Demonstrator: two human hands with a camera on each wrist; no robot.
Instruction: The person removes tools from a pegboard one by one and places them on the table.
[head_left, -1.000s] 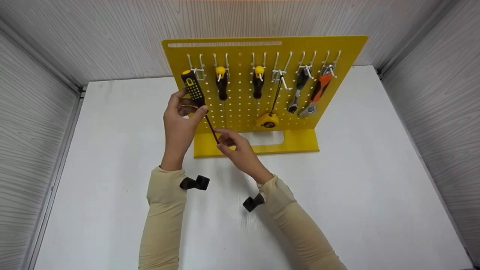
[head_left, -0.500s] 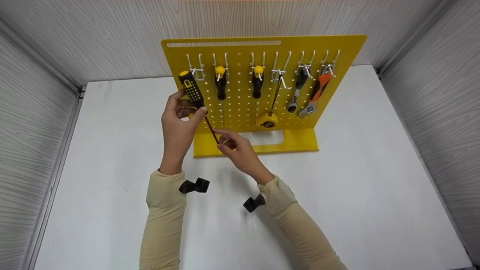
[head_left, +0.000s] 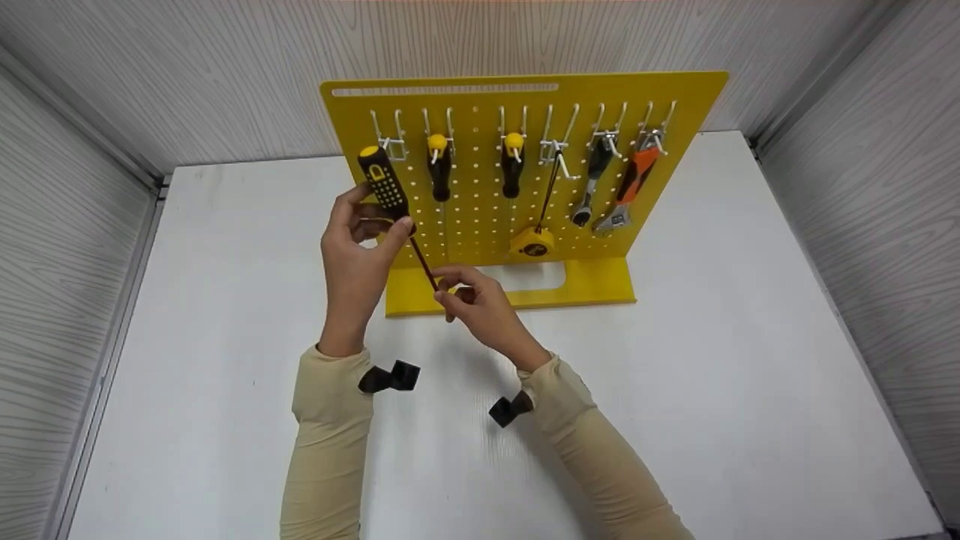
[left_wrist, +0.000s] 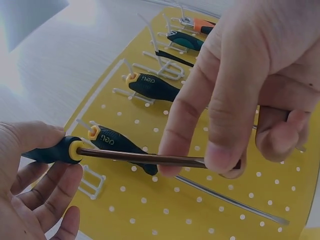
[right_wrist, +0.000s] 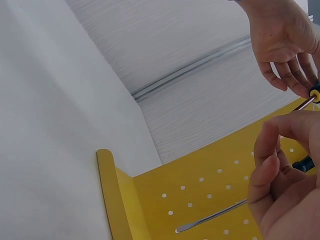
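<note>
A black-and-yellow screwdriver [head_left: 385, 182] is held at a slant in front of the yellow pegboard [head_left: 480, 225], handle up and to the left. My left hand [head_left: 357, 255] grips its handle near the collar between thumb and fingers. Lower down, my right hand [head_left: 480, 304] pinches the tip end of the dark, coppery shaft [left_wrist: 145, 157] between thumb and forefinger. The very tip is mostly hidden by that thumb in the left wrist view. Behind the handle is a bare white double hook [head_left: 391, 146]. Two similar screwdrivers hang beside it, one nearer [head_left: 439, 172] and one farther right [head_left: 512, 171].
Further right on the board hang a yellow tape measure [head_left: 534, 242] on a black cord, a dark-handled wrench [head_left: 594, 178] and an orange-handled adjustable wrench [head_left: 634, 180]. The board's base [head_left: 600, 281] stands on a white table [head_left: 712, 390] between pale wood-grain walls.
The right fingers have shifted slightly at the shaft's tip end, a lower finger now showing beneath. Both hands keep hold of the screwdriver, and its slant looks nearly the same.
</note>
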